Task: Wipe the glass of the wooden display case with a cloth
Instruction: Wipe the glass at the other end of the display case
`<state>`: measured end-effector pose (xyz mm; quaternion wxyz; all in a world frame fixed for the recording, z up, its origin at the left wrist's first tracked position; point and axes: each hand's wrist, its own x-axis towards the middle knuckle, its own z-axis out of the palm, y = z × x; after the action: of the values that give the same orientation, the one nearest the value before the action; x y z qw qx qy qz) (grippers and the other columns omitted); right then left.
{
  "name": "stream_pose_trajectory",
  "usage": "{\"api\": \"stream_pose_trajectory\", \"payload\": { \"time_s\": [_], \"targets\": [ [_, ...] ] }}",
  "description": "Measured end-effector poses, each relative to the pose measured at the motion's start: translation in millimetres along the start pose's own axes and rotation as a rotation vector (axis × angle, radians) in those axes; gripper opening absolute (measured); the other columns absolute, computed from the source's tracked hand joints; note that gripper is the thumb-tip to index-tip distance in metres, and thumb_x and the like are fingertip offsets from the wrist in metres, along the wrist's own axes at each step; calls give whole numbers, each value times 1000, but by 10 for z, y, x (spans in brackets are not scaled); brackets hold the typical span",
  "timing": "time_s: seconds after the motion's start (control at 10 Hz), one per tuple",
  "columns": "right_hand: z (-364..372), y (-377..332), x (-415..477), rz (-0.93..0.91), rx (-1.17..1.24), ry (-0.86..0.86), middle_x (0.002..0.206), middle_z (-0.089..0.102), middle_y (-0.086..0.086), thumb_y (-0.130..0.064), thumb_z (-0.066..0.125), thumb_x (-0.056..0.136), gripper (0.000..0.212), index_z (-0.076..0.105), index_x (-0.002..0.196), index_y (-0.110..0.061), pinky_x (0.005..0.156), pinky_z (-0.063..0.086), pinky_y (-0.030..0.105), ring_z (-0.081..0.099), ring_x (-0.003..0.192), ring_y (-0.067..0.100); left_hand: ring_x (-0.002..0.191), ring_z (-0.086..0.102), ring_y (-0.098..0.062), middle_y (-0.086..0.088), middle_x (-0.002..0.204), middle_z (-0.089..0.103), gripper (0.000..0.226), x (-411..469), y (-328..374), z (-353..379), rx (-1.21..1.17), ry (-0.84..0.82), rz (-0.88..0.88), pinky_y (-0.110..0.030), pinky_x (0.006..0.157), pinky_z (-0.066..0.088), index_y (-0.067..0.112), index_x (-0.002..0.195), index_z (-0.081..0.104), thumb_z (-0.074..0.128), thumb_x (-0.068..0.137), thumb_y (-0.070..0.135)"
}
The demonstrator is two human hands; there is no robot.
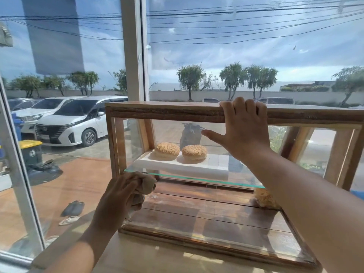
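I'm wiping the glass shelf (197, 179), left grip (122, 196) clutching the cloth (147, 185), right grip (244, 133) hooking the case (157, 111); sweeping rightward next.

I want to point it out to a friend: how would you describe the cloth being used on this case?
Find the wooden display case in front of the big window. At its lower left corner, just below the green-edged glass shelf, the left hand grips a bunched cloth. It is brownish and crumpled, unlike the round seeded buns higher up.
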<state>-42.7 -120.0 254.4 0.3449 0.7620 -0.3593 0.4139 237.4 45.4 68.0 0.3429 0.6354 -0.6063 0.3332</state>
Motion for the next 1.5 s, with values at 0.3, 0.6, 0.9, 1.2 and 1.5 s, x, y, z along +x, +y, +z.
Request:
{"api": "stream_pose_trajectory", "payload": {
  "time_s": [0.3,0.6,0.9,1.2,1.5],
  "targets": [
    [-3,11,-13,-8,-6,5,105,46,9,-81,43,76,77,49,116,-15,89,25,43,41,95,29,90,52,-4,15,106,58,26,-747,-166,420,-67,-333,-135,-17,76,38,33,99,59,50,74,32],
    [-55,-6,-17,-6,26,-30,110,47,11,-78,47,77,76,48,118,-14,93,25,45,42,100,31,88,61,-8,17,90,60,41,-528,59,266,-131,-692,-313,-21,78,48,52,65,55,60,88,18],
    [-39,5,-19,-3,28,-21,106,47,11,-78,46,77,73,48,113,-15,92,28,46,43,96,31,82,52,-15,0,86,53,11,611,543,-472,-66,-385,-51,-11,63,39,15,91,56,47,96,16],
    [-39,-3,-15,-3,41,-19,110,47,11,-78,46,77,74,48,117,-15,94,26,45,43,99,31,94,55,-38,-15,105,59,37,1310,547,-661,70,220,-117,-47,77,52,2,103,65,51,77,-21],
    [-16,7,-14,-3,29,-9,110,47,12,-79,47,77,76,47,118,-14,93,28,46,43,99,31,105,56,-28,-7,115,64,36,467,511,-59,-43,91,-28,-39,91,48,7,111,67,50,83,21]
  ]
}}
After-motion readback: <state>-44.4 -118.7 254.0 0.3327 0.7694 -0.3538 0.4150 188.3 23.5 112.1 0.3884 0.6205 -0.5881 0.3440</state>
